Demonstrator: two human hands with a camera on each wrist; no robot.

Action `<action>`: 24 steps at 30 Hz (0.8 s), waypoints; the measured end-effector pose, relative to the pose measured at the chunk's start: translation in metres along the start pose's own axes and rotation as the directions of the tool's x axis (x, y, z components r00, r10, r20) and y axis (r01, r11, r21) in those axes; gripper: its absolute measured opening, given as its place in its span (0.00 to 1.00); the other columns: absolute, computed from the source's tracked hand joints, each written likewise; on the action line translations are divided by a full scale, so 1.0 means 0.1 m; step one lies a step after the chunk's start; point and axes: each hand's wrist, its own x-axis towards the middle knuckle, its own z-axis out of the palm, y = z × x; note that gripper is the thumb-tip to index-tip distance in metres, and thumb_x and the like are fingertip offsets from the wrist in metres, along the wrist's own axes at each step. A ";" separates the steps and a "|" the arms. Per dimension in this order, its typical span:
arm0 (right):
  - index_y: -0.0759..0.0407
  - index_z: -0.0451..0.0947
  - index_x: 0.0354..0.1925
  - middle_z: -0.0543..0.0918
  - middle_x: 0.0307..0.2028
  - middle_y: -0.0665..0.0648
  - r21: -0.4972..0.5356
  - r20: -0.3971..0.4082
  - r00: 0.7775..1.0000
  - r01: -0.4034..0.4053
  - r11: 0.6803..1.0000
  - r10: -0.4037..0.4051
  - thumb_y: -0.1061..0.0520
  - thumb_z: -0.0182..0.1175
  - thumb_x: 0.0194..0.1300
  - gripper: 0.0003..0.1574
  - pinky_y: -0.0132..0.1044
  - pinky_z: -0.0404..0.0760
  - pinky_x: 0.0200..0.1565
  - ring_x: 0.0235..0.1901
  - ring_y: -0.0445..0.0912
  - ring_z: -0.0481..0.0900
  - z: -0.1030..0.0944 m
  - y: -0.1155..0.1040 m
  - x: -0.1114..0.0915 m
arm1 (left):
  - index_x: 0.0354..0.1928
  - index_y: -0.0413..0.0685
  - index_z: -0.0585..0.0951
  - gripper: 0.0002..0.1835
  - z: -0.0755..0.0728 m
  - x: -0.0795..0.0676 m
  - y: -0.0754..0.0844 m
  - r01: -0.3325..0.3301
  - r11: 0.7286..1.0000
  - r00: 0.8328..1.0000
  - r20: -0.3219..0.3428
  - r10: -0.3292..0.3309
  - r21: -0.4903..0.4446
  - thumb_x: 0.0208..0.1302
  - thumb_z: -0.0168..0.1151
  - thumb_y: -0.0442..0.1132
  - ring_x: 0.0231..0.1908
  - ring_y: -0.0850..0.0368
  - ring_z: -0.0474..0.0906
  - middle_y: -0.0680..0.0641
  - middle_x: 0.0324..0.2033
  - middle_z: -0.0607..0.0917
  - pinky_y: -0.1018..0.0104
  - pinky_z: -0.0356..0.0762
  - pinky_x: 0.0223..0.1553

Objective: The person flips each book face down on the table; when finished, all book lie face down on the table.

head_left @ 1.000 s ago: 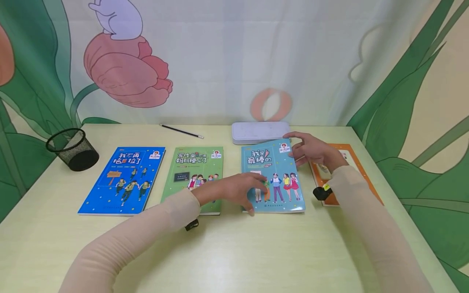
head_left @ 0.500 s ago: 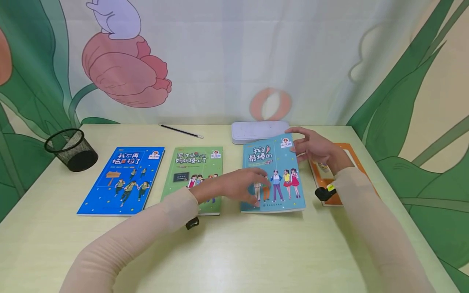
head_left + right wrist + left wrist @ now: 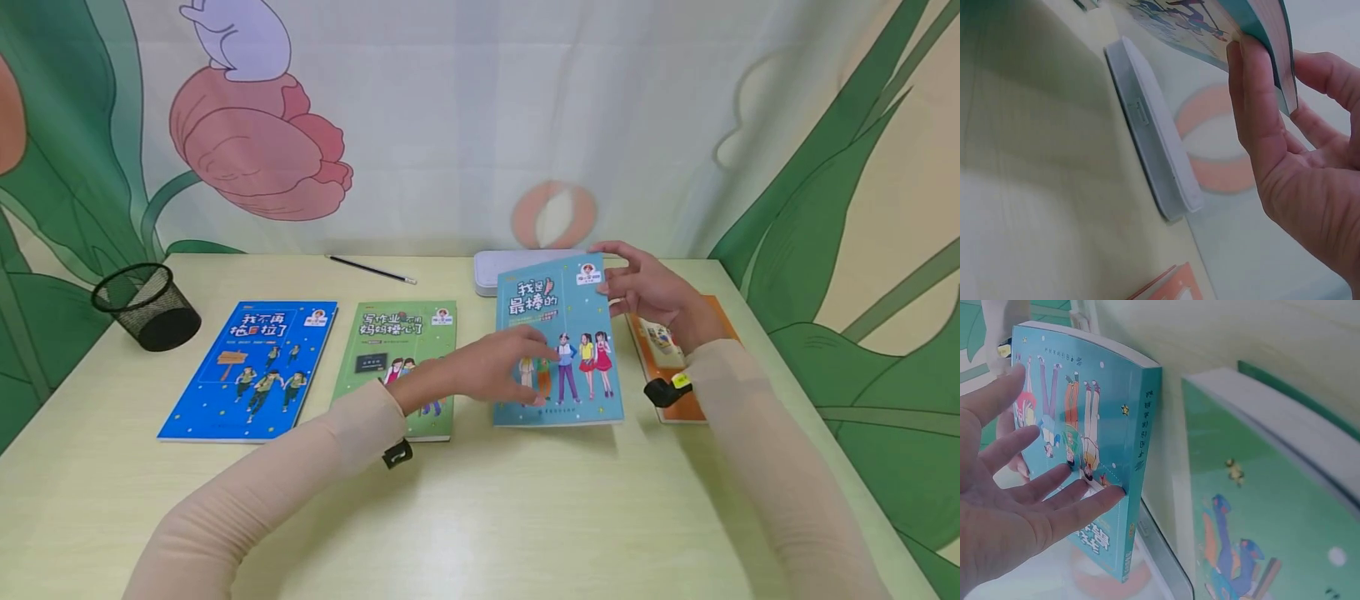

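A teal book point(image 3: 573, 312) with cartoon children on its cover is tilted up off the table in the head view. My right hand point(image 3: 648, 287) grips its upper right corner; the right wrist view shows the fingers on both faces of the book point(image 3: 1244, 15). My left hand point(image 3: 502, 367) is spread before the lower left of the cover, fingers fairly straight. In the left wrist view those fingers point(image 3: 1054, 481) lie over the cover, one tip close to the spine; firm contact is unclear. A green book point(image 3: 408, 333) lies partly beneath my left forearm.
A blue book point(image 3: 255, 375) lies at left, and an orange book point(image 3: 686, 411) lies partly under my right wrist. Behind the teal book is a pale pencil case point(image 3: 486, 279). A pencil point(image 3: 371, 269) and a black mesh pen holder point(image 3: 146, 308) are farther left.
My right hand has raised the teal book's top edge, so the book now stands steeper and overlaps the pencil case more. My left hand has shifted slightly up and right along with it.
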 end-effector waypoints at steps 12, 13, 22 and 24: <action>0.50 0.63 0.65 0.85 0.43 0.56 0.053 -0.008 0.995 0.102 0.993 -0.101 0.72 0.54 0.69 0.32 0.41 0.89 0.36 0.36 0.49 0.87 0.08 -0.17 -0.05 | 0.75 0.55 0.65 0.45 0.00 0.02 0.10 -0.035 0.999 0.993 -0.109 0.034 -0.007 0.57 0.75 0.49 0.70 0.45 0.64 0.41 0.72 0.65 0.53 0.74 0.65; 0.50 0.64 0.65 0.85 0.42 0.56 0.055 -0.020 0.994 0.108 0.993 -0.107 0.72 0.54 0.69 0.32 0.40 0.89 0.35 0.35 0.49 0.87 0.10 -0.19 -0.05 | 0.75 0.56 0.64 0.46 0.01 0.02 0.11 -0.037 0.999 0.992 -0.117 0.037 -0.002 0.57 0.76 0.49 0.71 0.45 0.63 0.41 0.72 0.64 0.53 0.74 0.66; 0.48 0.67 0.61 0.88 0.39 0.53 0.008 -0.168 0.976 0.139 0.990 -0.136 0.69 0.56 0.70 0.27 0.39 0.88 0.34 0.28 0.47 0.88 0.20 -0.32 -0.09 | 0.77 0.64 0.59 0.51 0.08 0.09 0.23 -0.055 0.995 0.973 -0.218 0.072 0.082 0.54 0.76 0.55 0.70 0.46 0.63 0.42 0.74 0.61 0.53 0.73 0.66; 0.47 0.66 0.62 0.88 0.40 0.52 -0.001 -0.206 0.971 0.123 0.992 -0.121 0.67 0.57 0.70 0.27 0.38 0.88 0.35 0.28 0.47 0.88 0.23 -0.35 -0.09 | 0.77 0.65 0.58 0.53 0.10 0.11 0.27 -0.022 0.994 0.967 -0.249 0.048 0.105 0.52 0.76 0.58 0.72 0.45 0.61 0.42 0.74 0.59 0.49 0.71 0.67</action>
